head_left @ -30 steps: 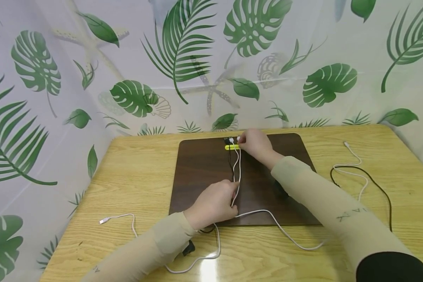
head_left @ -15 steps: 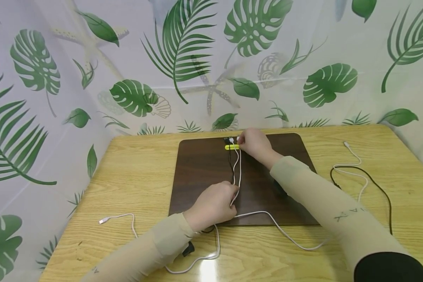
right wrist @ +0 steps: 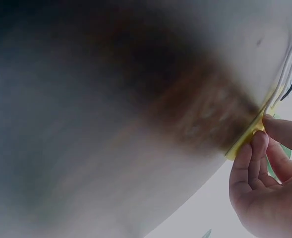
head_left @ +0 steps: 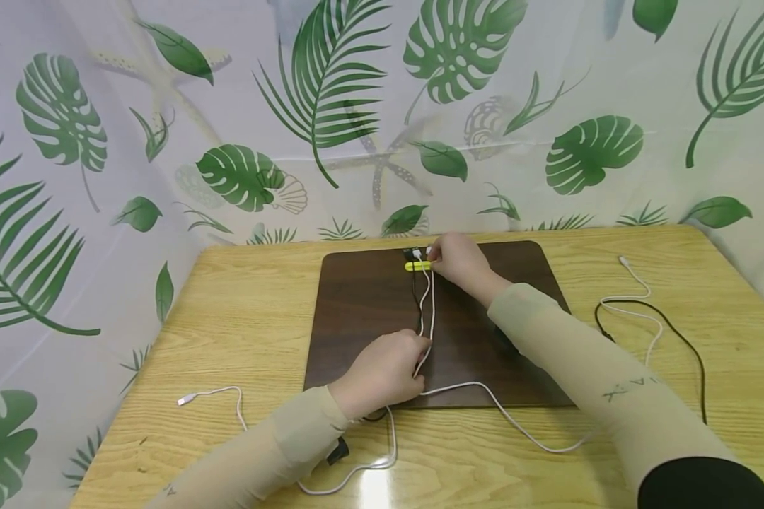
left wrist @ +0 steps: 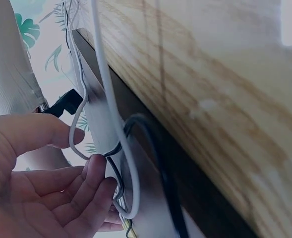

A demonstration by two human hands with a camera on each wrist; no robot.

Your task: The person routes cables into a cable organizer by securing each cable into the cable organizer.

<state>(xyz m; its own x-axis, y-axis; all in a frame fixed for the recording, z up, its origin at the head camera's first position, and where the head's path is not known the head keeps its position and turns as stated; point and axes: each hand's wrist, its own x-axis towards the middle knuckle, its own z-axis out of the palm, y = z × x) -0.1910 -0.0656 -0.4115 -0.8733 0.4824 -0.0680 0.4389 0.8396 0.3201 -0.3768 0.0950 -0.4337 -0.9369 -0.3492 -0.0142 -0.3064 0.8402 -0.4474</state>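
A yellow cable clip point(head_left: 415, 266) lies near the far edge of a dark brown board point(head_left: 363, 304). A black cable point(head_left: 415, 290) and two white cables point(head_left: 433, 300) run from it toward me, their plugs point(head_left: 417, 253) just beyond it. My right hand point(head_left: 461, 260) is at the clip's right end; in the right wrist view its thumb and fingertips pinch a white cable point(right wrist: 283, 69) against the yellow clip point(right wrist: 245, 141). Nearer me over the board, my left hand point(head_left: 382, 371) grips the cables. The left wrist view shows a white cable point(left wrist: 78, 148) between its thumb and fingers.
A white cable point(head_left: 637, 279) and a black cable point(head_left: 681, 336) lie on the wooden table point(head_left: 248, 318) at right. At left rests a white cable end point(head_left: 187, 399). Another white cable point(head_left: 516, 422) loops over the board's near edge. A leaf-patterned curtain point(head_left: 369, 106) stands behind.
My left hand has slid slightly toward the board's near edge along the cables. The right hand stays at the yellow clip.
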